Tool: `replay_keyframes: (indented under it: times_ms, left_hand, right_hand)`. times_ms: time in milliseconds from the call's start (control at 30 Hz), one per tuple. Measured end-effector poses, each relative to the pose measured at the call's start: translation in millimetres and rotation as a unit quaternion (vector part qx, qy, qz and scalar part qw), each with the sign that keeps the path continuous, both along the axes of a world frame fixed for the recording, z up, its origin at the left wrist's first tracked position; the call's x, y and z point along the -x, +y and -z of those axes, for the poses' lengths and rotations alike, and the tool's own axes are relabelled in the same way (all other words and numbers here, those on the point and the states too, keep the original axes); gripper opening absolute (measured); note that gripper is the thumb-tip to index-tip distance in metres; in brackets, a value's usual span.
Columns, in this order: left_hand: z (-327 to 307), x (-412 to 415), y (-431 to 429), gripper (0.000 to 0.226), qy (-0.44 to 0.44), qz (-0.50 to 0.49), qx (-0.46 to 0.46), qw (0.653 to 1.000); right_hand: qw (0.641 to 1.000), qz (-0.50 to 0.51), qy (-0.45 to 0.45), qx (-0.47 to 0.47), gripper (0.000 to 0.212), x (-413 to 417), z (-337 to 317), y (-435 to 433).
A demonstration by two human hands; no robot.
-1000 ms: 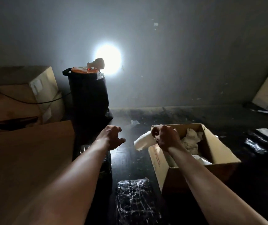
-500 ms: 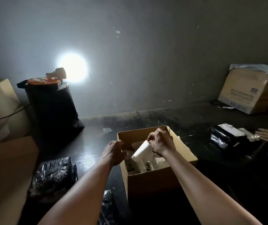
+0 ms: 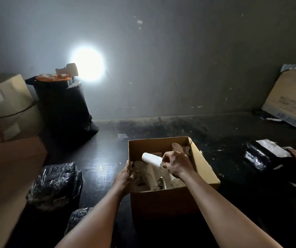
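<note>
Dim room, dark floor [image 3: 107, 158] under a grey wall [image 3: 179, 68]; one lamp [image 3: 70, 69] sits on a black bin [image 3: 61, 104] near the floor's far left edge. Open cardboard box [image 3: 206, 169] stands mid-floor. Right hand [image 3: 178, 164]: fingers curled round one end of a white roll [image 3: 151, 159], held roughly level just over the box's inside, free end pointing left. Left hand [image 3: 124, 178]: grips the rim of the box's left wall. Crumpled paper [image 3: 149, 178] and more pale rolls fill the box beneath. Black wrapped bundle [image 3: 55, 181] lies on the floor left of the box, apart from it.
</note>
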State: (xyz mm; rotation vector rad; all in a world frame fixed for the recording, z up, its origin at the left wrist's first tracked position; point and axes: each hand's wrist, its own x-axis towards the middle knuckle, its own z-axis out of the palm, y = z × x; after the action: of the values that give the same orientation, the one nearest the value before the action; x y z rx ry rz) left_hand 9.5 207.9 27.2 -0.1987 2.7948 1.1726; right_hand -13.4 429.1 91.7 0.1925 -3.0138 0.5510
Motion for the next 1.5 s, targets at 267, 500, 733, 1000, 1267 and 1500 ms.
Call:
replay_keyframes:
  times_ms: [267, 500, 733, 1000, 1267, 1500]
  left_hand:
    - [7.1, -2.4, 6.6, 0.061, -0.003, -0.067, -0.113, 0.991]
    - [10.6, -4.2, 5.7, 0.059, 0.011, -0.071, -0.110, 0.991]
    - [9.1, -5.6, 3.9, 0.061, 0.001, -0.059, -0.153, 0.986]
    - [10.9, -5.9, 5.9, 0.055, 0.018, -0.053, -0.122, 0.991]
    - [15.6, -4.7, 5.5, 0.055, 0.017, -0.061, -0.134, 0.989]
    - [14.8, -5.4, 5.8, 0.055, 0.018, -0.066, -0.154, 0.986]
  right_hand:
    - [0.999, -0.048, 0.004, -0.008, 0.012, 9.6, 20.8, 1.4]
    - [0.998, -0.058, -0.009, -0.017, 0.009, 9.1, 24.9, 4.2]
    - [0.997, -0.064, -0.040, -0.014, 0.015, 11.4, 24.1, 5.1]
    - [0.998, -0.060, -0.026, -0.026, 0.004, 12.5, 27.3, 3.3]
    - [0.998, -0.054, -0.041, -0.016, 0.006, 11.0, 30.9, 3.3]
    - [0.996, -0.058, -0.063, -0.014, 0.010, 7.9, 25.6, -1.1]
